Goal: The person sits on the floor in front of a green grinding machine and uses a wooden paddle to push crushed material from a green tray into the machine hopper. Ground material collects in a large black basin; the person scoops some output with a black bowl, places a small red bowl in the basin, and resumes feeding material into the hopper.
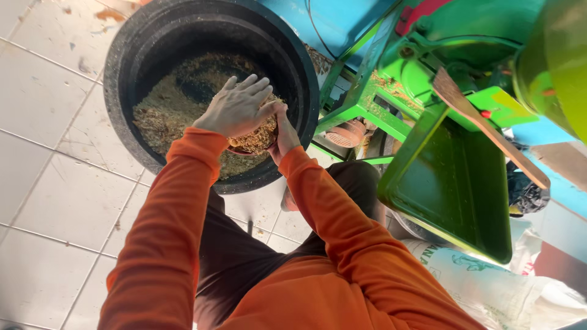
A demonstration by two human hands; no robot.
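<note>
A big black tub [125,46] stands on the tiled floor, partly filled with chopped brown chaff [165,110]. Both my hands are over it, in orange sleeves. My right hand [284,133] grips the side of a small dark bowl [243,151] heaped with chaff; most of the bowl is hidden. My left hand [235,109] lies palm down on top of that heap, fingers stretched out and pressing on the chaff.
A green machine [422,79] with a slanted green chute [452,183] stands right of the tub, chaff bits on its frame. A white printed sack [489,287] lies at lower right. White floor tiles [55,183] spread to the left. My dark trouser legs show below.
</note>
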